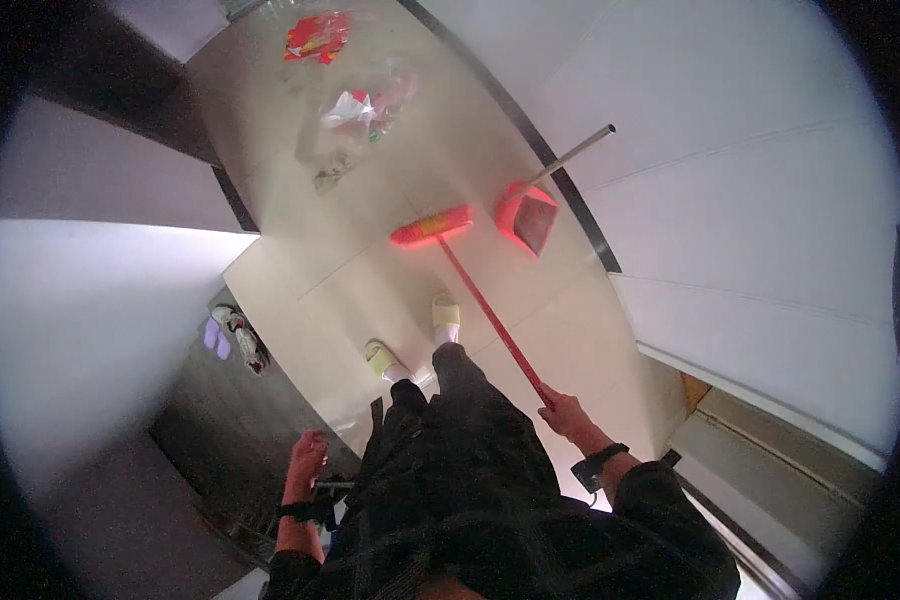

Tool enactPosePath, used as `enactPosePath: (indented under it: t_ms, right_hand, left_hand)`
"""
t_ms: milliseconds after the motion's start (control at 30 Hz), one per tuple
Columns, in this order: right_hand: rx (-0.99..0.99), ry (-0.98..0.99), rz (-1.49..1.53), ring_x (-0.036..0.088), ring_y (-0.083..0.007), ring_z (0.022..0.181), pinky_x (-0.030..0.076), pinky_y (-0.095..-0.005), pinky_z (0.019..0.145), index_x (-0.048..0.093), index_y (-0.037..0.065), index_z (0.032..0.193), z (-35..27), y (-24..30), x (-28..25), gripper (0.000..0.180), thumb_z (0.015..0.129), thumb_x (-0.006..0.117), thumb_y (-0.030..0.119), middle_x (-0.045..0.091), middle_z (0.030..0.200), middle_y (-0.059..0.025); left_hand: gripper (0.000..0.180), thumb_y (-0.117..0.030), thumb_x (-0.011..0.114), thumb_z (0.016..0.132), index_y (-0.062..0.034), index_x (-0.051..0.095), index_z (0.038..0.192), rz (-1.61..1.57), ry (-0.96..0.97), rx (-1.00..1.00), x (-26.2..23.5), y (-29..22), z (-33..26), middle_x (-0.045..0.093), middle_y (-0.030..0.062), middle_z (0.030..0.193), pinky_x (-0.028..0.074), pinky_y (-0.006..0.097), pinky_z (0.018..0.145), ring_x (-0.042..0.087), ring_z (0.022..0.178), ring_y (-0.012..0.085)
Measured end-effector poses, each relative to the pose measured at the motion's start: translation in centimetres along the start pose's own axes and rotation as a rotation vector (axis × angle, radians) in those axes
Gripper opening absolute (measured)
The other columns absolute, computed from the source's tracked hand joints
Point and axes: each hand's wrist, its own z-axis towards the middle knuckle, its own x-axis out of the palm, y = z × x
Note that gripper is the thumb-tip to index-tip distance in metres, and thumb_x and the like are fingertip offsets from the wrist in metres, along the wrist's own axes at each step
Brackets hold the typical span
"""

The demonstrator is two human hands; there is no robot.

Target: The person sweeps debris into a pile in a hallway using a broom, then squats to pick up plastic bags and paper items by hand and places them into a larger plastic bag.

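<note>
My right hand (564, 413) is wrapped round the red handle of a broom (485, 312). Its red and yellow head rests on the pale tiled floor in front of my feet, bristle side away from me. Beyond my left hip, my left hand (308, 455) hangs with its fingers curled in and nothing visible in them. A red dustpan (516, 222) with a grey metal handle stands just right of the broom head, its pole leaning toward the right wall. The two do not touch.
A small heap of dirt (332, 175), a clear plastic wrapper (355, 110) and a red packet (317, 37) lie farther ahead. White walls and panels (715, 190) flank the floor. Shoes (242, 338) and purple slippers (216, 339) sit in a dark recess at left.
</note>
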Motion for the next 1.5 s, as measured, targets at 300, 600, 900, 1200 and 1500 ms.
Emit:
enactPosePath:
  t_ms: [300,600,900,1200,1500]
  right_hand:
    - [-0.246,-0.133,0.041,0.055,-0.0388,0.087,0.045,-0.0441,0.075,0.037,0.011,0.126,10.4,4.3,0.2,0.054,0.073,0.047,0.007,0.056,0.094,-0.0245]
    - [-0.049,-0.087,-0.003,0.055,-0.0371,0.089,0.045,-0.0412,0.078,0.039,0.011,0.125,-2.7,-0.5,5.1,0.052,0.073,0.050,0.010,0.056,0.098,-0.0225]
    - [0.278,-0.187,0.510,0.052,-0.0170,0.051,0.043,-0.0295,0.046,0.036,0.019,0.130,-20.9,-4.2,13.2,0.057,0.076,0.052,0.009,0.055,0.067,-0.0074]
    - [0.541,-0.588,0.983,0.043,-0.0107,0.038,0.039,-0.0260,0.032,0.045,0.008,0.121,-17.1,-8.9,10.5,0.043,0.079,0.048,0.005,0.046,0.052,-0.0013]
    - [0.531,-0.497,0.871,0.046,-0.0128,0.038,0.040,-0.0271,0.033,0.050,0.005,0.109,-5.7,-17.6,1.2,0.031,0.079,0.045,0.005,0.046,0.052,-0.0021]
  left_hand:
    - [0.025,-0.012,0.050,0.080,-0.0087,0.052,0.105,0.063,0.009,-0.082,-2.8,2.9,-0.8,0.051,-0.0010,0.072,0.039,0.022,0.049,0.045,0.056,0.0078]
    - [0.029,-0.015,0.058,0.081,-0.0091,0.049,0.109,0.186,0.119,0.014,-5.4,2.9,-0.4,0.054,0.0041,0.081,0.041,0.022,0.049,0.048,0.059,0.0096]
    - [0.025,-0.011,0.053,0.076,-0.0036,0.055,0.100,0.423,0.133,0.151,-6.8,2.0,4.4,0.051,0.0012,0.064,0.038,0.024,0.044,0.046,0.050,0.0094]
    - [0.023,-0.013,0.052,0.078,-0.0070,0.054,0.101,0.462,0.149,0.064,-6.0,3.0,4.3,0.052,0.0027,0.067,0.038,0.024,0.042,0.048,0.050,0.0098]
    - [0.025,-0.011,0.050,0.080,-0.0088,0.052,0.104,0.628,0.218,0.094,1.2,-1.4,6.1,0.053,0.0017,0.071,0.039,0.023,0.047,0.047,0.056,0.0079]
